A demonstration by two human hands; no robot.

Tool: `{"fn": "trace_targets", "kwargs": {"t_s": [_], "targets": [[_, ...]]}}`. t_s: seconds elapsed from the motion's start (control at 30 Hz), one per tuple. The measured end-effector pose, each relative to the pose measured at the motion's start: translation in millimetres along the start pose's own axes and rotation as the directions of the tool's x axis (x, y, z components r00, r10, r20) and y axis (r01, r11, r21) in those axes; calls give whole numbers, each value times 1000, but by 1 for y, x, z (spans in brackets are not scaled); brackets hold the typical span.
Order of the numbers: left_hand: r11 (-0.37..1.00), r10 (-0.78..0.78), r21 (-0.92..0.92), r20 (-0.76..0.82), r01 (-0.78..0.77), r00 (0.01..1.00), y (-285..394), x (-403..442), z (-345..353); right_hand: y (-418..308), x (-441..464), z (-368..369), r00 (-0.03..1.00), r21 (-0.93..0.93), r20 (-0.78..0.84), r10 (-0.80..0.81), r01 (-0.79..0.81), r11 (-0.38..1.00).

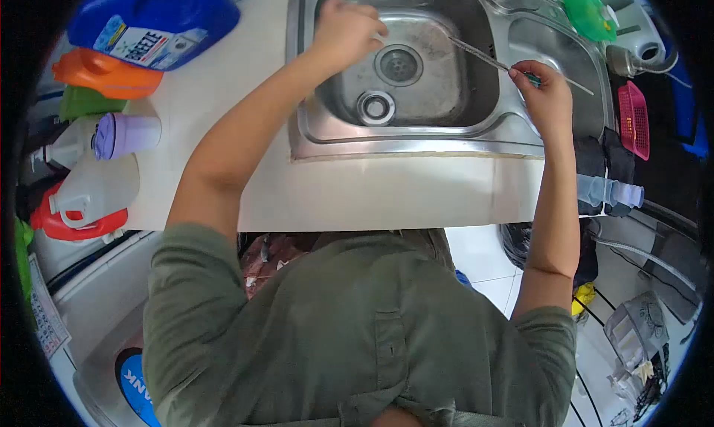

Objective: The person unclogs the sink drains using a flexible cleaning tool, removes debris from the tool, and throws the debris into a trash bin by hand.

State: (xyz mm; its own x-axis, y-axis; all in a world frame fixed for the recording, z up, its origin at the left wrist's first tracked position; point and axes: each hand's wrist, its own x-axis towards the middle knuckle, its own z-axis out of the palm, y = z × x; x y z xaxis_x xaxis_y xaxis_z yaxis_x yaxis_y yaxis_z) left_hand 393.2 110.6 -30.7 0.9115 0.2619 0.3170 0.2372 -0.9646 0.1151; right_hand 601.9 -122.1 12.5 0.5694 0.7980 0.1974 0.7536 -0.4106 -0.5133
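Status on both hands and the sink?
Left hand above the sink, fingers blurred. Right hand pinching a thin rod. Round metal piece beside the drain; nothing visibly blocking the rod.

Glossy white countertop (387,196), soft light reflections; pale tiled floor (487,252) below, thin joint lines visible.

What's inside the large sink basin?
The large basin holds a round drain and, beside it, a small round metal piece. A thin rod in the right hand reaches over the basin. The left hand covers part; what lies beneath cannot be seen.
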Motion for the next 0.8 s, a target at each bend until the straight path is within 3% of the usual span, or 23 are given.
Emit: {"fn": "trace_targets", "kwargs": {"t_s": [0.07,0.1,0.17,0.27,0.4,0.5,0.57,0.7,0.8], "targets": [[993,99,31,237,-110,966,0,24,55,-5,-8,-7,999,29,-26,29,-28,999],[992,109,28,239,-119,965,-3,31,81,-6,-12,-9,998,55,-47,51,-49,997],[972,98,129,543,-199,834,-1,42,126,-1,-20,-11,995,88,-80,59,-52,995],[899,94,259,674,-354,732,5,44,155,5,-31,-17,993,177,-119,-25,46,983],[861,97,285,721,-421,687,11,40,174,3,-40,-30,994,169,-41,96,-88,982],[799,149,315,722,-513,676,14,38,180,9,-43,-34,995,199,-47,90,-79,977],[729,93,396,751,-559,654,20,37,179,13,-43,-35,994,193,-54,91,-79,978],[722,77,411,752,-557,655,22,35,177,19,-43,-34,993,207,-58,101,-87,974],[707,128,350,792,-615,597,22,39,176,20,-42,-33,991,200,-27,130,-122,972]]}}
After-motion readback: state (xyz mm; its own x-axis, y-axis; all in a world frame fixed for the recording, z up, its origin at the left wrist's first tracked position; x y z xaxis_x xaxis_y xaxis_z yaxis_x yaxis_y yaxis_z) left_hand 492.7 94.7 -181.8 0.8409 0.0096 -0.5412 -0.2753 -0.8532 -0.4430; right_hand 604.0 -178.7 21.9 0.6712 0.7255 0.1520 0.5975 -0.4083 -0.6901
